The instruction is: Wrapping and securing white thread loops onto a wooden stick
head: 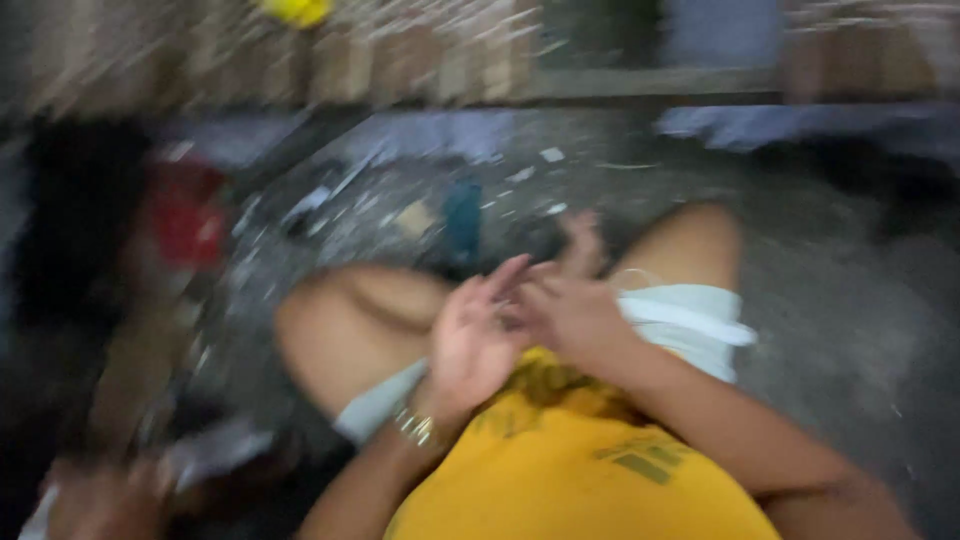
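Yellow shirt (560,470) fills the bottom of the view, closest to the lens, with pale shorts (690,325) and two bare knees poking out past it, so the person is sitting on a gritty grey floor (840,300). Whole frame is smeared with motion blur, fair warning.

Both hands meet right in the middle, above the lap. Left hand (470,340) is palm-up with fingers loosely spread and a beaded bracelet (415,428) on the wrist. Right hand (570,310) comes in from 3 o'clock and its fingertips touch the left ones. Looks like they're working at something tiny between them, but honestly I can't tell what, or if anything is pinched at all. Too blurry.

My read: it's a fiddly fingertip step, picking or rubbing at something small on the left palm. Any next move would call for a steady, fine pinch more than force.

Out on the floor: a teal thing (462,215) at 12 o'clock from the hands, a red blob (185,215) at 10 o'clock, scattered pale scraps around them. Another person's hand (100,500) sits at 8 o'clock, bottom left corner.
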